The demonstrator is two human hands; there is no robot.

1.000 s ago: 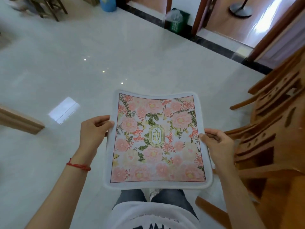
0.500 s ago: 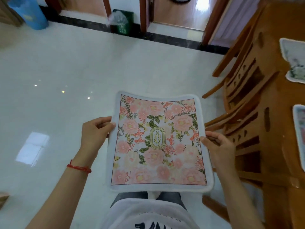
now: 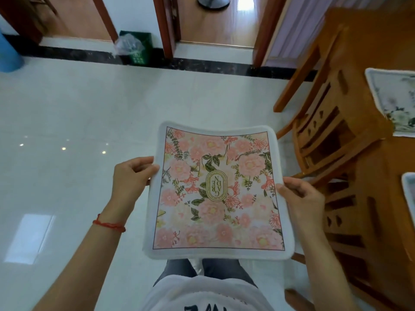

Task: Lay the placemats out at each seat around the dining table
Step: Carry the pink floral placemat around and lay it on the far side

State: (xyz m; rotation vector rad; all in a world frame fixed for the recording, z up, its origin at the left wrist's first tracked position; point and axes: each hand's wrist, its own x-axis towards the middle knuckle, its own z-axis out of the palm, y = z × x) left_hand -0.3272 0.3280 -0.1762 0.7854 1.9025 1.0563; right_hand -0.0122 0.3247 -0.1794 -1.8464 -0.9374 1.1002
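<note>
From the head camera I'm looking down at a pink flowered placemat that I'm holding out flat in front of my waist, well above the pale tiled floor. My left hand is pinching the mat's left edge, thumb on top and fingers curled under; my right hand is gripping the right edge the same way. The mat is sagging a little between them, corners lifting slightly.

Off to my right I'm seeing the wooden dining table with a greenish mat lying on it and the corner of another mat nearer me, both cut off by the frame. Two wooden chairs are standing tucked between me and the table.

To do this well, I'm thinking I should be keeping both pinches even so the mat is staying level, then finding a seat without one and squaring it to the table edge. The floor ahead and to the left is giving open walking room; the chair backs are sitting close to my right elbow, so I'd be swinging wide of them
</note>
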